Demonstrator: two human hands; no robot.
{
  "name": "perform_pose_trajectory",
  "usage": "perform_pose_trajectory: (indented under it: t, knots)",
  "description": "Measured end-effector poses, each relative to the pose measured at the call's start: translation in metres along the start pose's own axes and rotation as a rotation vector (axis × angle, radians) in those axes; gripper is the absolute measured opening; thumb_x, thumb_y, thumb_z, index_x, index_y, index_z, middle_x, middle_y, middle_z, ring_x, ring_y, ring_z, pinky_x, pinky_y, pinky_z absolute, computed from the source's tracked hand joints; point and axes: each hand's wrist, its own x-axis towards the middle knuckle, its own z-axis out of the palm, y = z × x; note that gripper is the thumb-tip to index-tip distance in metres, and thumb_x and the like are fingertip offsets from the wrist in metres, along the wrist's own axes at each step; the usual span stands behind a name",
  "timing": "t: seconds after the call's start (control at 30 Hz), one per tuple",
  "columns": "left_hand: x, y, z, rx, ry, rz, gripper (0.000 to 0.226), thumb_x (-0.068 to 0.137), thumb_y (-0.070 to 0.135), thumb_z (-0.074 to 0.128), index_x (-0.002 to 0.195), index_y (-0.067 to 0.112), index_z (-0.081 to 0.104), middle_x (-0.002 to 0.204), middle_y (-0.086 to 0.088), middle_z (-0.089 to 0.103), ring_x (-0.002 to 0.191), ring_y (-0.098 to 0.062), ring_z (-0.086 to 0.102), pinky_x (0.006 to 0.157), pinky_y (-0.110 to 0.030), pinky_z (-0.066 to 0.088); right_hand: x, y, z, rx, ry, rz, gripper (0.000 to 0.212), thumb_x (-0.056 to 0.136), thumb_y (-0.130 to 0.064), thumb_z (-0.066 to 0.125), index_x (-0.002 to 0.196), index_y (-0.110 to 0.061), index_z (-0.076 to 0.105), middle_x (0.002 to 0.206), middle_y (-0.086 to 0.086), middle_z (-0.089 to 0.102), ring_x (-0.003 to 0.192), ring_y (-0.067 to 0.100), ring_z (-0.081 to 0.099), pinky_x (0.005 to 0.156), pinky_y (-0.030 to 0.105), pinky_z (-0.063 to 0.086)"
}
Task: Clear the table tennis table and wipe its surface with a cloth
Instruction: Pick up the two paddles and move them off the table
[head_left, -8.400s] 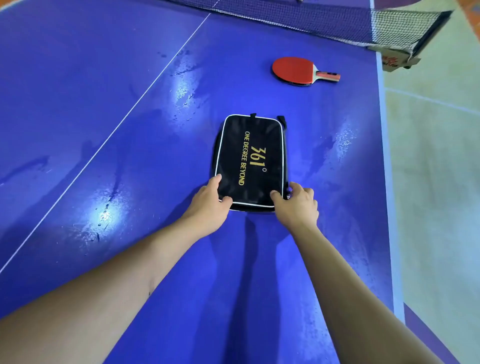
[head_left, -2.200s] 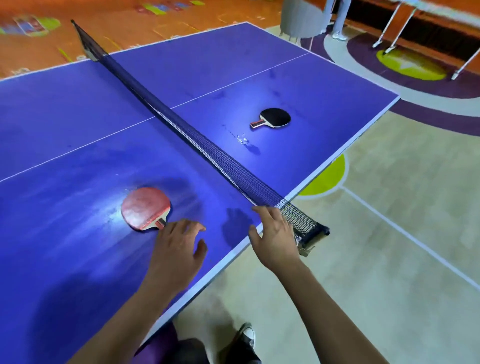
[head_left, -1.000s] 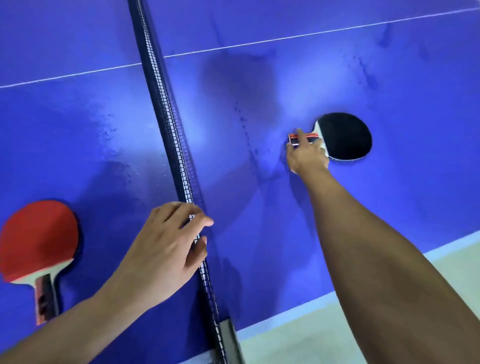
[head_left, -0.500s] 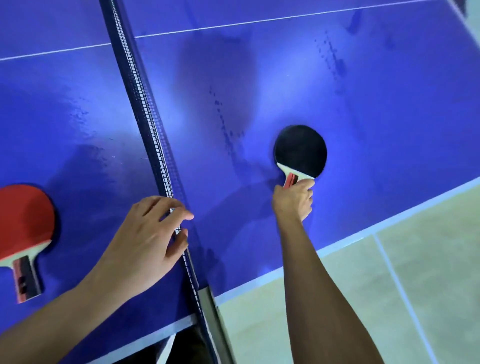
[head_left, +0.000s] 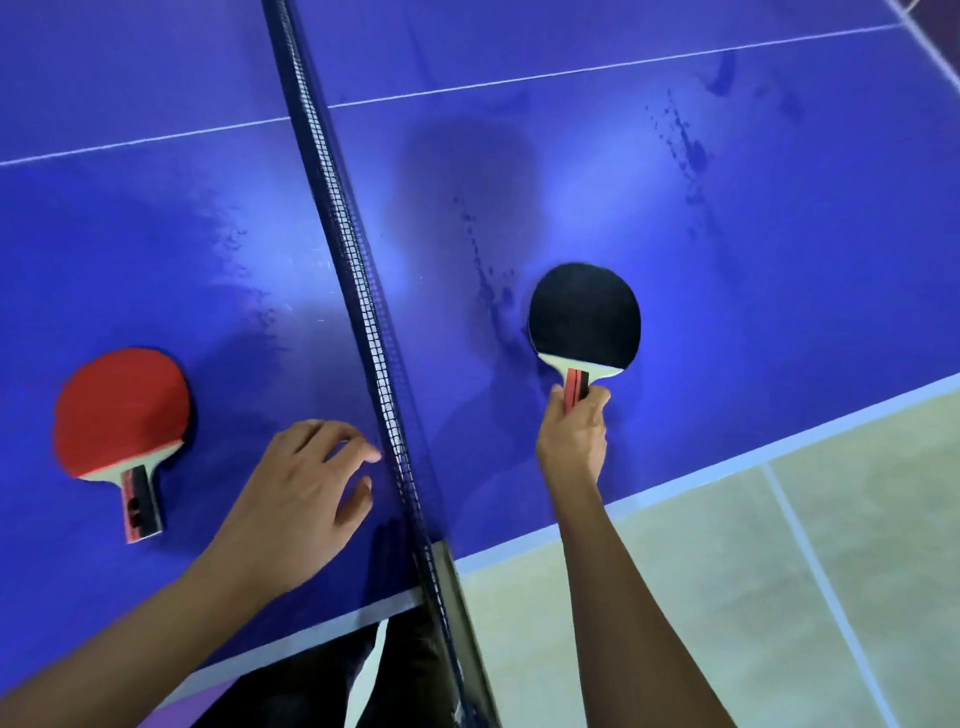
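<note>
The blue table tennis table (head_left: 753, 249) fills the view, split by its dark net (head_left: 358, 270). My right hand (head_left: 571, 441) grips the red-and-black handle of a black-faced paddle (head_left: 584, 312) on the right of the net, blade pointing away from me. A red-faced paddle (head_left: 122, 405) lies flat on the left half, handle toward me. My left hand (head_left: 296, 499) hovers with fingers spread just left of the net, holding nothing. No cloth is in view.
The net post (head_left: 452, 587) clamps to the near table edge between my arms. Dark wet-looking streaks (head_left: 685, 150) mark the right half. Beige floor with a pale line (head_left: 810, 561) lies beyond the white table edge at the lower right.
My right hand has drawn the black paddle back toward the near edge, its handle now in a full grip. My left hand stays beside the net.
</note>
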Motion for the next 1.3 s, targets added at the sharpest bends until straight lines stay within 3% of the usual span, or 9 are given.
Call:
perform_pose_trajectory:
  t: [0.37,0.47,0.53,0.63,0.73,0.8,1.0,1.2,1.3]
  knots:
    - [-0.086,-0.062,0.016,-0.049,-0.029,-0.386,0.035,0.089,0.030,0.046,0.112,0.018,0.068,0.108,-0.001,0.063,0.101,-0.029,0.057,0.093,-0.041,0.045,-0.103,-0.078,0.043,0.117,-0.193,-0.278,0.028,0.103,-0.048,0.049,0.112,-0.024,0.038,0.085,-0.008,0.052,0.079,0.026,0.053,0.071,0.038,0.038]
    - [-0.102,-0.081,0.021,-0.089,-0.026,-0.501,0.039,0.089,0.030,0.046,0.118,0.014,0.066,0.111,-0.005,0.063,0.102,-0.032,0.058,0.094,-0.044,0.045,-0.130,-0.095,0.055,0.092,-0.276,-0.372,0.024,0.103,-0.047,0.049,0.109,-0.029,0.035,0.084,-0.015,0.052,0.074,0.020,0.050,0.060,0.035,0.032]
    - [-0.110,-0.095,0.026,-0.114,-0.002,-0.587,0.042,0.090,0.028,0.050,0.127,0.012,0.060,0.117,-0.006,0.061,0.102,-0.033,0.057,0.093,-0.044,0.045,-0.148,-0.104,0.067,0.073,-0.326,-0.429,0.024,0.103,-0.047,0.049,0.108,-0.028,0.036,0.085,-0.012,0.056,0.075,0.021,0.054,0.055,0.032,0.032]
    - [-0.115,-0.115,0.036,-0.169,0.000,-0.723,0.050,0.094,0.026,0.055,0.141,0.011,0.048,0.133,-0.010,0.052,0.111,-0.034,0.051,0.097,-0.044,0.042,-0.173,-0.110,0.085,0.042,-0.385,-0.477,0.024,0.102,-0.047,0.051,0.109,-0.027,0.040,0.089,-0.006,0.059,0.077,0.022,0.056,0.065,0.035,0.036]
    - [-0.114,-0.135,0.043,-0.240,0.023,-0.854,0.056,0.095,0.028,0.057,0.146,0.012,0.041,0.135,-0.011,0.047,0.112,-0.034,0.049,0.097,-0.045,0.042,-0.195,-0.107,0.103,-0.005,-0.468,-0.493,0.022,0.102,-0.047,0.051,0.107,-0.028,0.041,0.086,-0.009,0.059,0.073,0.011,0.056,0.066,0.035,0.036]
    - [-0.110,-0.144,0.046,-0.300,0.036,-0.948,0.057,0.097,0.029,0.057,0.147,0.012,0.037,0.135,-0.011,0.044,0.114,-0.035,0.048,0.097,-0.045,0.043,-0.205,-0.100,0.111,-0.053,-0.495,-0.504,0.023,0.102,-0.048,0.051,0.106,-0.027,0.042,0.085,-0.005,0.060,0.074,0.016,0.058,0.066,0.036,0.038]
    - [-0.093,-0.166,0.053,-0.510,0.140,-1.117,0.048,0.093,0.023,0.066,0.130,0.002,0.044,0.127,-0.020,0.051,0.117,-0.040,0.051,0.100,-0.046,0.041,-0.229,-0.096,0.118,-0.161,-0.506,-0.491,0.024,0.102,-0.048,0.050,0.108,-0.026,0.041,0.091,0.000,0.062,0.081,0.026,0.061,0.076,0.047,0.052]
    - [-0.088,-0.188,0.049,-0.635,0.138,-1.175,0.035,0.091,0.024,0.065,0.114,0.000,0.054,0.118,-0.022,0.051,0.108,-0.045,0.053,0.091,-0.046,0.042,-0.239,-0.115,0.127,-0.212,-0.478,-0.540,0.027,0.103,-0.046,0.050,0.111,-0.022,0.041,0.097,0.004,0.063,0.086,0.030,0.061,0.078,0.046,0.051]
    - [-0.093,-0.194,0.042,-0.683,0.150,-1.141,0.033,0.100,0.029,0.053,0.116,0.001,0.045,0.117,-0.024,0.054,0.105,-0.047,0.056,0.080,-0.045,0.042,-0.244,-0.123,0.131,-0.214,-0.460,-0.561,0.028,0.103,-0.046,0.051,0.109,-0.021,0.040,0.096,0.003,0.062,0.084,0.029,0.059,0.074,0.042,0.046]
